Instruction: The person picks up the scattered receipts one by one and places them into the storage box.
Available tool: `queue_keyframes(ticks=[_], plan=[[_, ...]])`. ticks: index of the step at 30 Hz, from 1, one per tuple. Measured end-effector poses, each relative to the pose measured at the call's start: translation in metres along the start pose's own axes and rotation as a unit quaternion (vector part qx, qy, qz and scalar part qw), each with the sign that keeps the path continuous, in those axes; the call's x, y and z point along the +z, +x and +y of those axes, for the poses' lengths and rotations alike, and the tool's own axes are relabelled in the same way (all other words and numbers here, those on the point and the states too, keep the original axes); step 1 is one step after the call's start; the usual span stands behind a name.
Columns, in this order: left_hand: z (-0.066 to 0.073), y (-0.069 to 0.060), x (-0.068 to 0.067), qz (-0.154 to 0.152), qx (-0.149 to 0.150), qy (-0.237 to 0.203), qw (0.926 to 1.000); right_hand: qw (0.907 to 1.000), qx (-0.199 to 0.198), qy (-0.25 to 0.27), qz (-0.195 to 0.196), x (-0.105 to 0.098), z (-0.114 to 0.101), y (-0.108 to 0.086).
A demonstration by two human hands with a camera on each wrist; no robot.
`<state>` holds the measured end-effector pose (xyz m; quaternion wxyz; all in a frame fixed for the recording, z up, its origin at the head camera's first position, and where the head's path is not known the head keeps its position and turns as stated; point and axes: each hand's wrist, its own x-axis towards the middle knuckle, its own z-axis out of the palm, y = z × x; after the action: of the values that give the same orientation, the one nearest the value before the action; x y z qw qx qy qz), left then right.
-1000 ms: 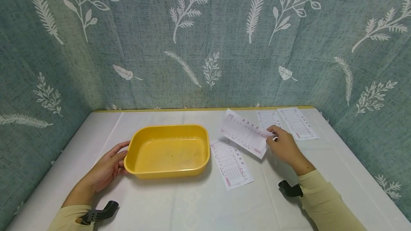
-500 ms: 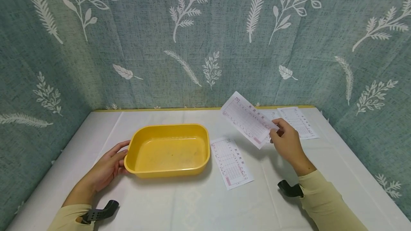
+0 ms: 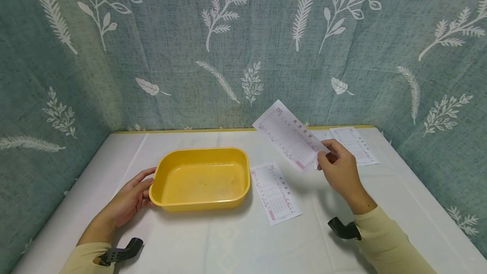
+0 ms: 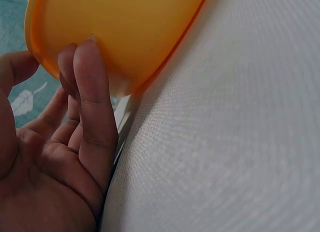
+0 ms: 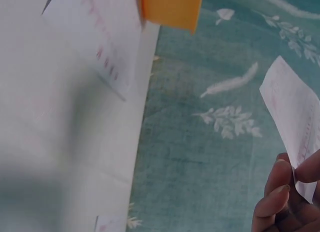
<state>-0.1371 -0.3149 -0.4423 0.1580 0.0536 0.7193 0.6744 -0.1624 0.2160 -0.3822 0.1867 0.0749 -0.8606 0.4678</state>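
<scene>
The left hand (image 3: pixel 127 202) rests its fingers against the nine o'clock end of a yellow tub (image 3: pixel 201 206) on the white-covered desk (image 3: pixel 213 244). Well apart from it, the right hand (image 3: pixel 341 174) pinches a printed slip (image 3: pixel 287 132), held tilted in the air toward the tub's two o'clock. A second slip (image 3: pixel 275 193) lies just beside the tub at three o'clock.

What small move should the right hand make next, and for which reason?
Probably the right hand should carry its printed paper slip left, over the yellow basin: the hand pinches it in the air, the basin's inside shows no slip, and the left hand touches its left end.
</scene>
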Motion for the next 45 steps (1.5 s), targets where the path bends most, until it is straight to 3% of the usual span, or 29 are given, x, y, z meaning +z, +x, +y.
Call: queue_keyframes(ticks=[5,15,22,34,39,45], plan=[[-0.002,-0.003,0.000,0.001,0.003,0.004,1.0000,0.9990,-0.038,0.023,0.001,0.002,-0.012,-0.005],[-0.001,0.001,0.001,0.005,0.002,0.010,0.9999,0.9951,-0.096,0.019,0.015,0.003,-0.029,-0.017],[-0.002,0.000,0.000,0.005,0.007,-0.002,1.0000,0.9892,-0.146,0.011,0.005,0.008,-0.037,-0.023],[-0.003,0.004,0.000,-0.013,0.020,-0.014,0.9996,0.9852,-0.166,0.032,-0.030,0.013,-0.042,-0.032],[-0.001,0.003,0.000,-0.006,0.017,-0.009,0.9998,0.9810,-0.181,0.056,-0.041,0.016,-0.042,-0.031],[0.000,0.003,0.001,0.003,0.008,-0.004,1.0000,0.9837,-0.167,0.043,-0.051,0.019,-0.042,-0.033]])
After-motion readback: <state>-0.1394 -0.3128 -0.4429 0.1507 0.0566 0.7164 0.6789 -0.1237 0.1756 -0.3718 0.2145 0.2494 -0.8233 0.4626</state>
